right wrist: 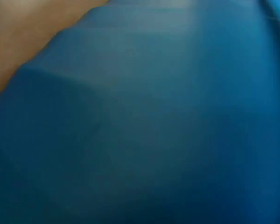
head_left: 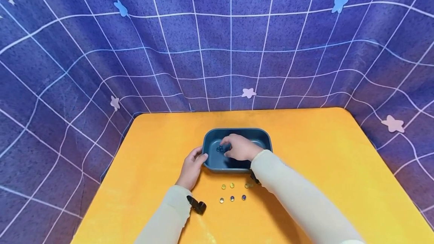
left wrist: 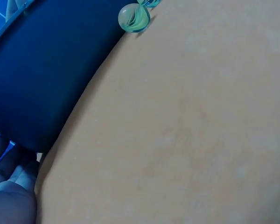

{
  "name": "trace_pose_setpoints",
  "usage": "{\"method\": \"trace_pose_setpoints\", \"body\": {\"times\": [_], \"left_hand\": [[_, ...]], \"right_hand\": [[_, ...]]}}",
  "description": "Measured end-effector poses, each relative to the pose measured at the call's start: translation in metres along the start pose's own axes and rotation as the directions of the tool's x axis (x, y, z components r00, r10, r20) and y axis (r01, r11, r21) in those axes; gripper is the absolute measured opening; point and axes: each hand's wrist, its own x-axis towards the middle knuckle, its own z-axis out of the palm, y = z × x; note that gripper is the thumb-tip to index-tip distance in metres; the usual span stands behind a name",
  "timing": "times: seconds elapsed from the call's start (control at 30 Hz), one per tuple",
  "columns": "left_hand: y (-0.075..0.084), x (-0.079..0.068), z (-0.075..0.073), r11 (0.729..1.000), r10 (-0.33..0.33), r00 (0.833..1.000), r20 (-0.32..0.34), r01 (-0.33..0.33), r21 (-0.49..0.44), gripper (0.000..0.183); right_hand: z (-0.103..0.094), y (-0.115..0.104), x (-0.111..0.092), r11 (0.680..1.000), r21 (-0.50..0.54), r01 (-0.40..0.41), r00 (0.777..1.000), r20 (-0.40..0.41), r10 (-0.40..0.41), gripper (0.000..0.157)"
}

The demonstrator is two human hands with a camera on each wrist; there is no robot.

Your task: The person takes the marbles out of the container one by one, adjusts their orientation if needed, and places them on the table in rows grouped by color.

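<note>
A dark blue rectangular box (head_left: 237,171) stands on the table. At its left end my left hand (head_left: 190,168) grips the wall, thumb over the rim and fingers outside; the left wrist view shows fingers beside the box's side wall (left wrist: 51,79). Inside the box is my right hand (head_left: 239,147), its fingers loosely bent and the thumb apart from the forefinger, with nothing visible between them. Just left of those fingertips lie a few small dark marbles (head_left: 218,149) on the box floor. The right wrist view is filled by the blurred blue box (right wrist: 144,116), and no fingers show there.
Several glass marbles lie in two rows before the box: yellowish ones (head_left: 232,185) nearer it, clear and bluish ones (head_left: 232,198) closer to me. The yellow-orange tabletop (head_left: 162,134) extends to both sides. A blue curtain (head_left: 217,63) with white lines hangs behind it.
</note>
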Motion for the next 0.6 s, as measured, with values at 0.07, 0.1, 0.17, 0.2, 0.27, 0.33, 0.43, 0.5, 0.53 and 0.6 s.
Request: {"method": "trace_pose_setpoints", "body": {"times": [0.07,0.1,0.17,0.2,0.27,0.33,0.43,0.5,0.53,0.6], "left_hand": [[0.0,0.0,0.0,1.0,0.0,1.0,-0.001,0.0,-0.006,0.045],[0.0,0.0,0.001,1.0,-0.001,1.0,-0.001,0.001,-0.007,0.045],[0.001,0.0,0.001,1.0,-0.011,1.0,0.002,0.011,-0.006,0.045],[0.003,-0.001,0.002,1.0,-0.017,1.0,0.005,0.017,-0.009,0.044],[0.005,-0.001,0.002,1.0,-0.025,1.0,0.006,0.025,-0.015,0.044],[0.005,-0.002,0.002,1.0,-0.018,1.0,0.007,0.018,-0.019,0.043],[0.001,0.0,0.001,1.0,-0.003,1.0,-0.002,0.003,-0.012,0.042],[-0.002,0.0,0.0,1.0,0.006,1.0,-0.006,-0.006,-0.002,0.042],[-0.003,0.001,0.0,1.0,0.004,1.0,-0.007,-0.004,0.003,0.042],[-0.003,0.001,0.0,1.0,0.004,1.0,-0.01,-0.003,0.01,0.042]], "right_hand": [[0.005,0.003,0.006,1.0,-0.022,0.008,1.0,-0.003,-0.008,0.035],[0.008,0.005,0.008,1.0,-0.028,0.013,1.0,-0.004,-0.013,0.034],[0.012,0.009,0.012,0.999,-0.042,0.025,1.0,-0.005,-0.025,0.032],[0.014,0.011,0.014,0.998,-0.053,0.029,1.0,-0.003,-0.029,0.031],[0.016,0.014,0.016,0.997,-0.064,0.034,0.999,0.004,-0.034,0.03],[0.017,0.014,0.018,0.997,-0.07,0.038,0.999,0.008,-0.038,0.029],[0.017,0.013,0.019,0.998,-0.055,0.032,0.999,0.006,-0.031,0.029],[0.019,0.013,0.02,0.999,-0.045,0.022,1.0,0.0,-0.022,0.03],[0.02,0.013,0.02,0.999,-0.038,0.018,1.0,-0.004,-0.018,0.029],[0.023,0.013,0.022,0.999,-0.037,0.017,1.0,-0.012,-0.018,0.028]]}}
